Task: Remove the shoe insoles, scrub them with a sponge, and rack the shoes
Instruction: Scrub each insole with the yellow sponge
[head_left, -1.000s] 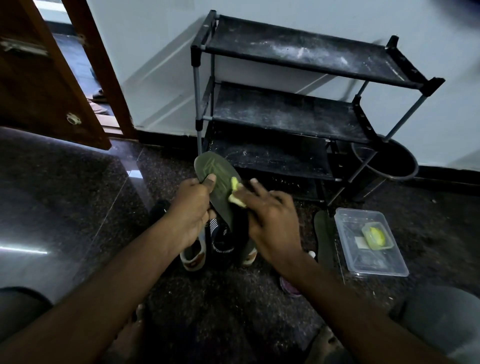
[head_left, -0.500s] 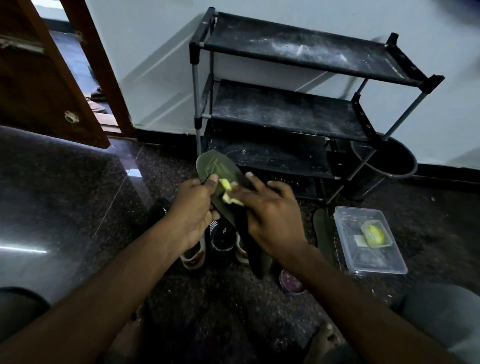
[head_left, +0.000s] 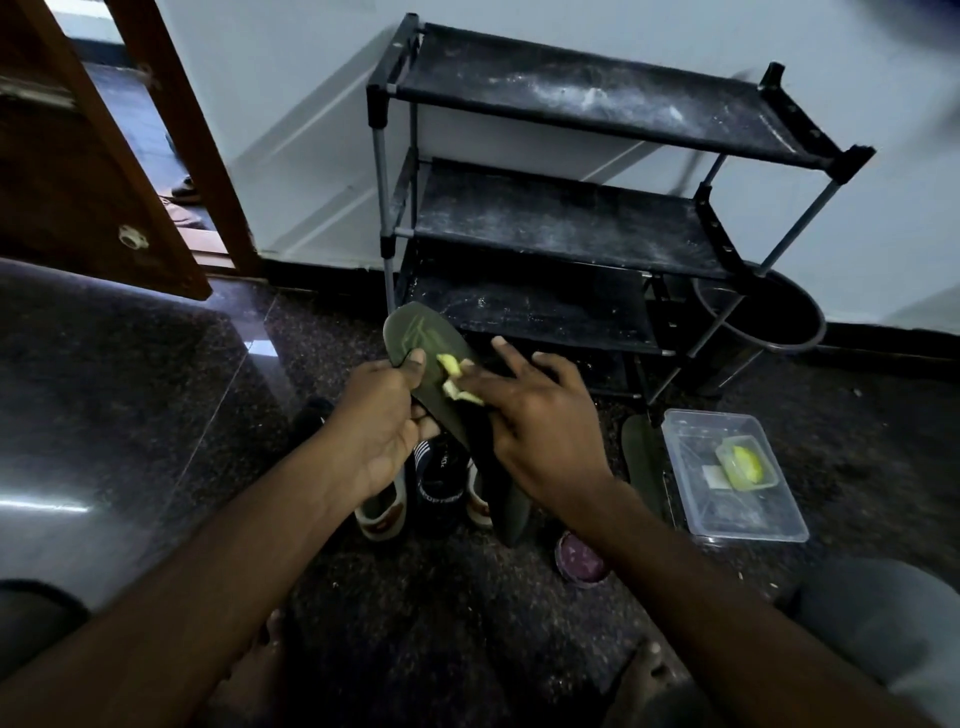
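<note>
Insole (head_left: 415, 338) mid-scrub, in front of rack (head_left: 571, 223).
Left hand (head_left: 382, 415) grips its edge, right hand (head_left: 540, 431) pinches sponge (head_left: 457, 379) on it; long axis points at rack.

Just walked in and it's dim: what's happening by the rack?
A person's left hand grips a dark green foam insole while the right hand pinches a crumpled yellow sponge against it. A second green insole lies beside the clear plastic tub. The dark shoes stand on the floor before the black tiered shoe rack.
</note>
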